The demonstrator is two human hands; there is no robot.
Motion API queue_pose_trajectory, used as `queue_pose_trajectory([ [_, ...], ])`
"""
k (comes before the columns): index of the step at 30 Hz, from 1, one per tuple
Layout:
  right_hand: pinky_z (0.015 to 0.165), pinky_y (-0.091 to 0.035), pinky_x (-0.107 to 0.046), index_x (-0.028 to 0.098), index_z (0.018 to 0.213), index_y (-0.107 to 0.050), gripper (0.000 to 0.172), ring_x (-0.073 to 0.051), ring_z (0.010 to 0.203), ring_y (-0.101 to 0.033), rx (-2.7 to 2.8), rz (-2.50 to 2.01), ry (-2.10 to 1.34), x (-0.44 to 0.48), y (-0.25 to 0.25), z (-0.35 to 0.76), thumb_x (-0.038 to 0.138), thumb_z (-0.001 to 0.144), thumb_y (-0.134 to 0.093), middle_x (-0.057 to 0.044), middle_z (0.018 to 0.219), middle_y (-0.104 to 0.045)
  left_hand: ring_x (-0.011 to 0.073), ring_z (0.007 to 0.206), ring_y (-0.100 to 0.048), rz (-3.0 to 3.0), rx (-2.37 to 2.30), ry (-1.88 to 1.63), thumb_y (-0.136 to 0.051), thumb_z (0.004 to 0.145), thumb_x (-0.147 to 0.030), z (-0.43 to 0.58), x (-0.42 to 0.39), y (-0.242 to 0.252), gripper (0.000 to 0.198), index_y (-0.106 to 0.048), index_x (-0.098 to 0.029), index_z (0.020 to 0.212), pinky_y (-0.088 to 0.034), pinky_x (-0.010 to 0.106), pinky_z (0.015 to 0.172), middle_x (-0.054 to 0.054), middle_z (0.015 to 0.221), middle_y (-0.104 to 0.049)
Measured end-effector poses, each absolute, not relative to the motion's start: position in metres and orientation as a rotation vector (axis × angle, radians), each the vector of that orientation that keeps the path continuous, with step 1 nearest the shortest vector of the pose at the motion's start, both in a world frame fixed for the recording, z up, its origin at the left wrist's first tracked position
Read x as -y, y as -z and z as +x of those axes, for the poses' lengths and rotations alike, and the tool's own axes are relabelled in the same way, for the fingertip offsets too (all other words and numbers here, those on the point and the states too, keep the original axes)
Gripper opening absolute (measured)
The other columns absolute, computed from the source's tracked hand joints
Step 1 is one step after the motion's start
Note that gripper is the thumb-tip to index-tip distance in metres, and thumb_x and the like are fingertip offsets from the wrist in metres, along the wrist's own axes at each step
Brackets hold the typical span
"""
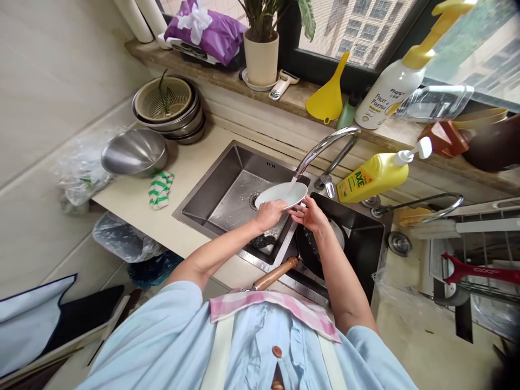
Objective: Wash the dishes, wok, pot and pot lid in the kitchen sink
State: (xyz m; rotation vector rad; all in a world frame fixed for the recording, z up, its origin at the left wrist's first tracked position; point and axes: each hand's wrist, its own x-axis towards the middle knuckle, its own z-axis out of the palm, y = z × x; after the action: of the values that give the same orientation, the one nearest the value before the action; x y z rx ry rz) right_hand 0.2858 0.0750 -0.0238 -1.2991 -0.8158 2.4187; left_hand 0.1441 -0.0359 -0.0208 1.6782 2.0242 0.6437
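Over the stainless steel sink [233,197], a white plate [282,195] is tilted under a thin stream from the curved faucet [325,146]. My left hand [268,214] grips the plate's near rim. My right hand [311,214] has its fingers spread against the plate's lower right edge. Below my right hand, a dark wok [314,249] with a wooden handle [276,273] sits in the right basin. Part of the wok is hidden by my right forearm. A yellow AXE bottle [376,176] with a white pump lies just right of the faucet.
Stacked steel bowls with a strainer basket [166,103], a steel bowl [134,151] and a green-striped cloth [160,189] stand on the counter [138,197] left of the sink. On the windowsill [227,81] are a potted plant [260,57] and a yellow funnel [328,89]. A dish rack [467,260] stands right.
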Motion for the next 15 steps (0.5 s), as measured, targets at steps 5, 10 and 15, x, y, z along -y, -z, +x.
queue_pose_trajectory([
  [5,0.057,-0.061,-0.035,0.019,0.108,-0.057,0.033,-0.019,0.065,-0.067,0.975,-1.358,-2.319,-0.079,0.043,0.268,0.027,0.079,-0.071,-0.003,0.077,-0.067,0.0245,0.122,-0.060,1.894,-2.003,-0.473,-0.054,0.096,-0.022,0.133,0.050,0.030,0.027,-0.073,-0.026,0.115,-0.046,0.041,0.106,0.009,0.125,-0.070],
  [10,0.053,-0.056,-0.033,0.020,0.107,-0.058,0.046,-0.018,0.059,-0.060,1.117,-1.285,-2.086,-0.088,0.068,0.270,0.015,0.062,-0.065,0.001,0.074,-0.066,0.0426,0.153,-0.020,1.758,-2.044,-0.767,-0.087,0.071,-0.040,0.101,0.054,0.053,0.068,-0.063,-0.028,0.134,-0.014,0.069,0.119,0.015,0.164,-0.034],
  [15,0.064,-0.057,-0.033,0.020,0.105,-0.061,0.050,-0.021,0.074,-0.065,1.187,-1.192,-1.955,-0.111,0.079,0.281,0.020,0.055,-0.067,-0.002,0.085,-0.072,0.0337,0.134,-0.054,0.610,-1.956,-1.515,-0.077,0.081,-0.050,0.087,0.040,0.081,0.077,-0.050,-0.015,0.144,-0.044,0.049,0.110,0.022,0.143,-0.057],
])
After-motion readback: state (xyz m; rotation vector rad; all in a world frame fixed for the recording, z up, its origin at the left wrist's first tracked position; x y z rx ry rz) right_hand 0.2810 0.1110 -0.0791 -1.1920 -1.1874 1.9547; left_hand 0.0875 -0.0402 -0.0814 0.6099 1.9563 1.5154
